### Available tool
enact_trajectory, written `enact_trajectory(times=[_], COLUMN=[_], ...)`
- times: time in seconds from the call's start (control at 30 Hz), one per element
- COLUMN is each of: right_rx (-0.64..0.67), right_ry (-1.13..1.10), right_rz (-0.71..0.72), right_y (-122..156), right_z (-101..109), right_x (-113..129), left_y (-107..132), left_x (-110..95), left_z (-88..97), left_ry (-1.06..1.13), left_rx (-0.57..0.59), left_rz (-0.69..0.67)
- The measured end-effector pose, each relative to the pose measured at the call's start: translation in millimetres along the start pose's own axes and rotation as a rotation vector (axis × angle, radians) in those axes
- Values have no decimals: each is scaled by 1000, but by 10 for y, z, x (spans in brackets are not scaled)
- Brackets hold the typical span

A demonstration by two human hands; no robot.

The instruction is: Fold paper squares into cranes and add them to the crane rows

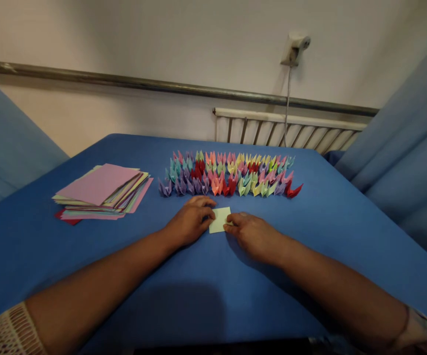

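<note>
A small pale yellow-green square of folded paper [219,220] lies on the blue table cover, between my two hands. My left hand [193,220] rests at its left edge, fingers bent and touching the paper. On the other side, my right hand [252,234] pinches the paper's right edge between thumb and fingers. Just beyond the hands stand rows of folded paper cranes [231,177] in many colours. To the left lies a stack of coloured paper sheets [100,187], a pink one on top.
The blue table cover [309,296] spreads under everything. Behind the table are a metal rail [161,86], a white radiator [290,125] and a wall socket with a plug and cable [294,51]. Blue curtains [412,133] hang at both sides.
</note>
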State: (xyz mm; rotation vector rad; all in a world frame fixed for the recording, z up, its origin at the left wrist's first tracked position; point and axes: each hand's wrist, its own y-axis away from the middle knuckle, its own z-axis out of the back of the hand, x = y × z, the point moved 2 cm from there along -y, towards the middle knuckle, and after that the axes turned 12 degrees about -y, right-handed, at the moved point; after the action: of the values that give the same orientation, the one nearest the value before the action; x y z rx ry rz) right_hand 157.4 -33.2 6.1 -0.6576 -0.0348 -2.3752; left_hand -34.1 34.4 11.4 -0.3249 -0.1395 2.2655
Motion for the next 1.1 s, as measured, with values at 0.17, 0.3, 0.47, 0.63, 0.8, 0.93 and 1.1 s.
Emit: enact_trajectory(times=[0.17, 0.3, 0.47, 0.63, 0.8, 0.93, 1.1], right_rx=[16, -58, -218, -182, -239, -220, -199], right_ry=[-18, -155, -206, -225, -230, -242, -301], right_rz=[20, 65, -15, -24, -29, -93, -156], right_y=[7, -62, -156, -185, -174, -126, -68], right_z=[57, 53, -8, -37, -27, -39, -34], right_x=[1, -146, -383, -434, -367, -238, -175], left_y=[38, 52, 60, 59, 24, 18, 58], left_x=[-160, -176, -163, -189, -76, -27, -163], left_z=[90, 103, 54, 73, 74, 71, 92], left_ry=[-47, -71, -77, -137, -211, -211, -149], left_rx=[102, 123, 93, 65, 14, 9, 55], left_rz=[-164, -151, -146, -208, -242, -199, -158])
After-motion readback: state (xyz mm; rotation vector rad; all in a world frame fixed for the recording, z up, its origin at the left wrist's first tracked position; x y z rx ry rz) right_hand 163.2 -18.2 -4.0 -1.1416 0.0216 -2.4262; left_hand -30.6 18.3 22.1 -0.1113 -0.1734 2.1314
